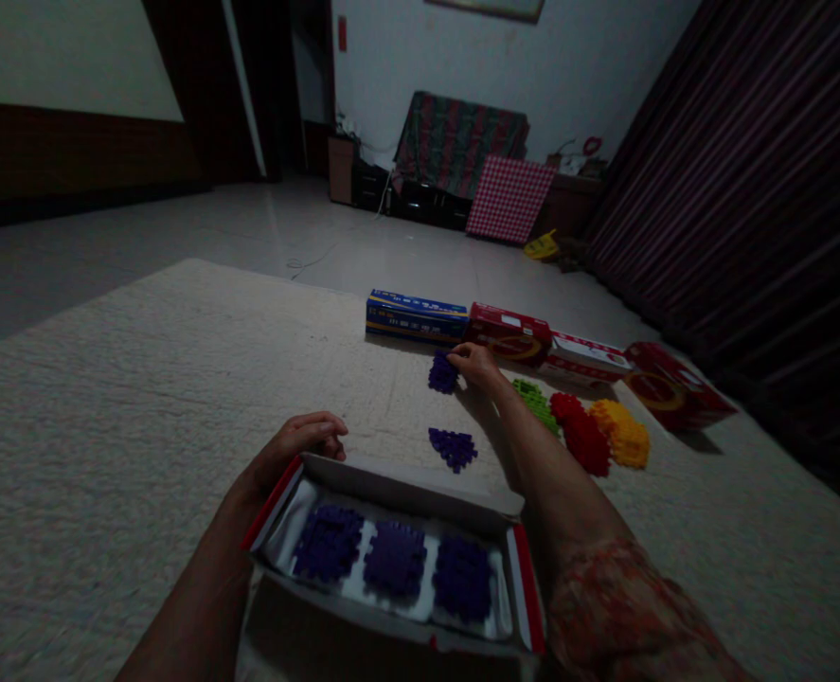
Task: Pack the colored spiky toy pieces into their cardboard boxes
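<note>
Out in front, my right hand (474, 364) pinches the right edge of a purple interlocking piece (443, 372) near the blue box. My left hand (306, 438) is beside the upper left corner of an open box (412, 489), its fingers curled and partly hidden; what they hold, if anything, does not show. Three purple blocks (394, 561) lie in a row on white lining inside this box. Between the box and my right hand, a triangular purple piece (454, 448) lies on the mat.
A blue box (417, 317), red boxes (510, 333) and a white-and-red box (585, 358) line the mat's far side (199, 360). Green (535, 404), red (581, 434) and yellow pieces (619, 433) lie right of my right forearm.
</note>
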A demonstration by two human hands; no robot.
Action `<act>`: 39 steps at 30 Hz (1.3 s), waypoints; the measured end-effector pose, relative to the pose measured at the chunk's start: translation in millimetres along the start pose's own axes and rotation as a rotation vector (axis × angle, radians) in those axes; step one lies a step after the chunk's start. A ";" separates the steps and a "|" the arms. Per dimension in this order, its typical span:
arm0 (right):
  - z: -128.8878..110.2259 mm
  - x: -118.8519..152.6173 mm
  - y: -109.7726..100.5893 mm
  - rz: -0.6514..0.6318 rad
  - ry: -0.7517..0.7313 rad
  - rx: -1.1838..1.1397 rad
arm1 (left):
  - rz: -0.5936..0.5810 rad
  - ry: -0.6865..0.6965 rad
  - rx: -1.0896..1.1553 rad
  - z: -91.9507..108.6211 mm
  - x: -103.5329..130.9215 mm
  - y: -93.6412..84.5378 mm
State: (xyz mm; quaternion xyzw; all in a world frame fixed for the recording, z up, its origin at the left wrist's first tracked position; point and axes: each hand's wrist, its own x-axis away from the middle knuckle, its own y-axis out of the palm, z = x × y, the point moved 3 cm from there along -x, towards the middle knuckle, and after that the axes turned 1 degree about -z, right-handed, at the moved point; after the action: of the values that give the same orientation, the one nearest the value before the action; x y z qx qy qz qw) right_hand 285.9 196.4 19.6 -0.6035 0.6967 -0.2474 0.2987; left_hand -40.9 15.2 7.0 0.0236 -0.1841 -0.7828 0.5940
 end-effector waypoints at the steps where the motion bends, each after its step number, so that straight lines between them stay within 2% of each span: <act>1: 0.8 0.5 -0.5 0.004 -0.006 -0.025 | 0.003 -0.003 0.005 -0.3 -0.1 -0.3; 7: -2.3 15.9 -12.9 0.024 -0.082 -0.147 | 0.007 -0.015 0.029 -0.6 0.7 0.0; 12: -8.7 50.2 -36.1 0.085 -0.222 -0.184 | 0.011 0.004 0.017 3.3 3.8 3.3; 15: -13.5 85.0 -55.5 0.146 -0.331 -0.225 | 0.006 0.016 0.010 5.7 4.9 4.4; 18: -27.4 131.3 -74.7 0.166 -0.387 -0.275 | -0.002 0.039 -0.032 7.3 4.4 4.3; 23: -82.8 217.5 -91.2 0.101 -0.445 -0.347 | 0.015 0.060 -0.059 8.2 2.2 2.2; 26: -122.8 261.2 -81.6 -0.024 -0.552 -0.262 | 0.024 0.072 -0.080 10.4 3.1 2.6; 29: -149.3 287.5 -57.3 -0.182 -0.649 -0.178 | 0.019 0.066 -0.098 12.3 5.0 3.5; 33: -156.6 293.8 -20.8 -0.341 -0.657 -0.122 | 0.005 0.070 -0.114 11.9 3.6 1.8; 39: -154.1 287.0 5.6 -0.381 -0.606 -0.054 | -0.022 0.068 -0.063 6.2 -3.1 -0.2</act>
State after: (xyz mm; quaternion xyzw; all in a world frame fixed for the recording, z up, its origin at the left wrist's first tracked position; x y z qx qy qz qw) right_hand 145.2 -89.0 89.6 -0.7762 0.4577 -0.0897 0.4242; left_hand -41.8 19.8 12.1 0.0335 -0.1390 -0.7935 0.5915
